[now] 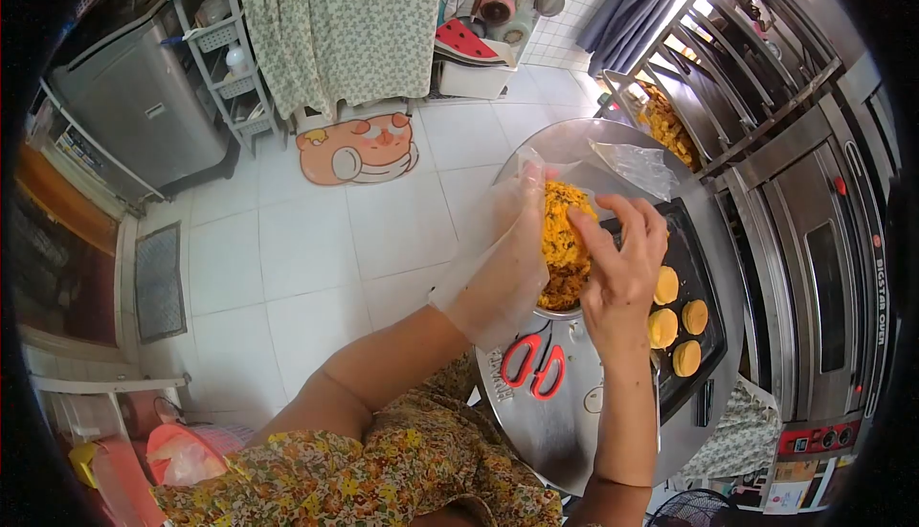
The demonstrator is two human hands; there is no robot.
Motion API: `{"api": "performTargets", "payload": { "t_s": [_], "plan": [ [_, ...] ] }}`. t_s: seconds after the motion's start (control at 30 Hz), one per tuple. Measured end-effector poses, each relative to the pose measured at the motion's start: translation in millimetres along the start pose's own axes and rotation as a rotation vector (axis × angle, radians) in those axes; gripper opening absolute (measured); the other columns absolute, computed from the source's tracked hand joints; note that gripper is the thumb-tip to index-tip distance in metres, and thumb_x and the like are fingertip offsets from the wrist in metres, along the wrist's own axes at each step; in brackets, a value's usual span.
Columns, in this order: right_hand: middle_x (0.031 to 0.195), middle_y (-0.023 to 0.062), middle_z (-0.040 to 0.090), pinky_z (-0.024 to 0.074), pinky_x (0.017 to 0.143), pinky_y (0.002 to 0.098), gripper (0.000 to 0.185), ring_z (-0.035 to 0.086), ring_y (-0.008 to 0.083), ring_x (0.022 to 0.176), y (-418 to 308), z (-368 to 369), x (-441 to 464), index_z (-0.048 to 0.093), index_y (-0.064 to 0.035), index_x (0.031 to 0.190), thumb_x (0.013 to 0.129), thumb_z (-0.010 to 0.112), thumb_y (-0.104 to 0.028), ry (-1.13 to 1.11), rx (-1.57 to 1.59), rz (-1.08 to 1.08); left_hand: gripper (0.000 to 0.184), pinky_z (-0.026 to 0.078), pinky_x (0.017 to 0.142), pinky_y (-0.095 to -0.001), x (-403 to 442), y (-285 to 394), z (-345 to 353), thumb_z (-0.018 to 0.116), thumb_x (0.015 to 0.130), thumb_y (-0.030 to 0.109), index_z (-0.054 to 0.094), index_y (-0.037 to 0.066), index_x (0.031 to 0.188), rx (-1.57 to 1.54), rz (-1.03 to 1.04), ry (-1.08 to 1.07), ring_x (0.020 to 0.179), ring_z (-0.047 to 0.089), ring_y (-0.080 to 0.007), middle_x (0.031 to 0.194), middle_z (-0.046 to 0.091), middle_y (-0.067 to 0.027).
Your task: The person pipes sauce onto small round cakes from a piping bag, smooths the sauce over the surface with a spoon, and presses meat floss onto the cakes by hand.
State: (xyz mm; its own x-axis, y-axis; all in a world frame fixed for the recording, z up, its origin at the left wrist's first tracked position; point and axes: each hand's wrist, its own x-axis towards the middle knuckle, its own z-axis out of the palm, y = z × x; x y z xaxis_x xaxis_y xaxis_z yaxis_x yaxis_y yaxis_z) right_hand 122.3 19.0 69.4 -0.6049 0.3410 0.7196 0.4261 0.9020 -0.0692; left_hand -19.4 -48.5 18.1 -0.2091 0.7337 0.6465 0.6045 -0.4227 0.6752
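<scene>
My left hand (pixel 517 245), in a loose clear plastic glove, is at the left side of a round metal bowl (pixel 557 314). Yellow-orange shredded food (pixel 565 230), browner towards the bottom, is heaped in the bowl. Glare and folds in the plastic hide most of my left fingers. From the right, my bare right hand (pixel 624 264) reaches over the heap, thumb against the shreds and fingers bent but apart. Nothing shows in its grasp. Beside it, round golden pastries (pixel 686 358) sit on a black baking tray (pixel 710 269).
Red-handled scissors (pixel 534 366) lie on the round metal table (pixel 565 441) near my body. A clear plastic bag (pixel 637 165) is at its far edge. An oven (pixel 814 269) and a tray rack (pixel 737 58) stand to the right; a pig-shaped mat (pixel 359 149) lies on the tiled floor.
</scene>
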Motion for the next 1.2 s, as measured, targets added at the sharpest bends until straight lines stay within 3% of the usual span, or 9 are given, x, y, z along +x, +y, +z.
{"api": "performTargets", "payload": {
  "t_s": [0.07,0.2,0.27,0.4,0.53,0.67,0.8,1.07,1.2],
  "plan": [
    [0.12,0.0165,0.061,0.0441,0.096,0.0459,0.048,0.054,0.0399,0.115,-1.6,2.1,-4.0,0.073,-0.0072,0.112,0.071,0.057,0.012,0.021,0.001,0.045,0.081,0.039,0.111,-0.0397,-0.8,-3.5,3.9,0.048,0.089,-0.014,0.004,-0.005,0.156,-0.006,-0.008,0.016,0.125,0.05,-0.0316,0.142,0.042,-0.0197],
    [0.133,0.0171,0.058,0.0425,0.098,0.0493,0.055,0.052,0.0415,0.121,2.7,1.5,-13.8,0.073,-0.0104,0.117,0.069,0.057,0.012,0.019,-0.212,-0.061,0.072,0.041,0.109,-0.0376,3.4,-6.1,15.1,0.048,0.09,-0.014,0.014,-0.006,0.153,-0.535,-0.221,0.013,0.125,0.051,-0.026,0.138,0.046,-0.0179],
    [0.136,0.0194,0.056,0.0413,0.101,0.0503,0.055,0.05,0.043,0.125,1.2,1.4,-17.4,0.07,-0.0059,0.12,0.07,0.055,0.012,-0.002,-0.215,-0.059,0.066,0.042,0.108,-0.037,6.9,1.8,18.3,0.048,0.091,-0.013,0.02,-0.006,0.151,-0.787,-0.293,0.046,0.125,0.052,-0.0237,0.136,0.048,-0.0171],
    [0.136,0.0206,0.056,0.04,0.103,0.0509,0.051,0.05,0.0444,0.125,1.8,1.5,-21.4,0.067,-0.0007,0.122,0.075,0.052,0.012,0.1,-0.095,0.043,0.04,0.049,0.1,-0.0345,6.0,-10.1,35.4,0.037,0.107,0.009,0.028,0.0,0.145,-0.97,-0.313,0.093,0.11,0.059,-0.0191,0.123,0.054,-0.0118],
    [0.126,0.0193,0.061,0.0424,0.1,0.0493,0.037,0.053,0.0433,0.12,-3.2,1.8,-27.0,0.07,0.0002,0.114,0.08,0.057,0.009,0.106,-0.074,0.02,0.032,0.049,0.099,-0.0335,16.2,-6.2,38.5,0.041,0.109,0.016,0.036,0.002,0.137,-1.37,-0.519,0.115,0.108,0.06,-0.0169,0.117,0.058,-0.0102],
    [0.099,0.0144,0.065,0.0457,0.092,0.0449,0.019,0.058,0.0368,0.103,-3.5,-0.9,-26.1,0.072,0.0004,0.095,0.076,0.072,0.004,0.252,0.112,0.141,0.035,0.049,0.099,-0.034,9.2,-10.4,43.7,0.044,0.106,0.012,0.035,0.003,0.138,-1.085,-0.192,0.157,0.109,0.06,-0.0175,0.12,0.057,-0.0107],
    [0.087,0.0104,0.062,0.0452,0.084,0.0409,0.015,0.057,0.031,0.093,-4.9,3.5,-20.7,0.07,-0.0004,0.087,0.074,0.076,0.001,0.233,0.157,0.159,0.069,0.05,0.101,-0.0368,3.6,-23.1,49.1,0.059,0.092,-0.011,0.023,0.004,0.148,-0.997,-0.111,0.055,0.116,0.059,-0.0218,0.141,0.047,-0.0143],
    [0.086,0.0093,0.064,0.0441,0.081,0.0405,0.012,0.058,0.0307,0.088,-2.5,6.3,-19.9,0.069,-0.0004,0.085,0.075,0.076,0.002,0.27,0.176,0.153,0.049,0.046,0.105,-0.0373,3.9,-12.8,42.3,0.05,0.102,0.002,0.027,0.003,0.146,-1.169,-0.34,0.02,0.114,0.059,-0.0204,0.13,0.056,-0.0137],
    [0.086,0.0096,0.065,0.0438,0.082,0.041,0.014,0.058,0.0308,0.087,-8.1,6.2,-24.6,0.07,-0.0013,0.088,0.075,0.074,0.003,0.218,0.199,0.137,0.036,0.049,0.096,-0.0306,7.1,-7.1,39.8,0.046,0.104,0.003,0.037,0.002,0.139,-1.159,-0.337,0.063,0.105,0.059,-0.0158,0.115,0.058,-0.0083]
  ]
}}
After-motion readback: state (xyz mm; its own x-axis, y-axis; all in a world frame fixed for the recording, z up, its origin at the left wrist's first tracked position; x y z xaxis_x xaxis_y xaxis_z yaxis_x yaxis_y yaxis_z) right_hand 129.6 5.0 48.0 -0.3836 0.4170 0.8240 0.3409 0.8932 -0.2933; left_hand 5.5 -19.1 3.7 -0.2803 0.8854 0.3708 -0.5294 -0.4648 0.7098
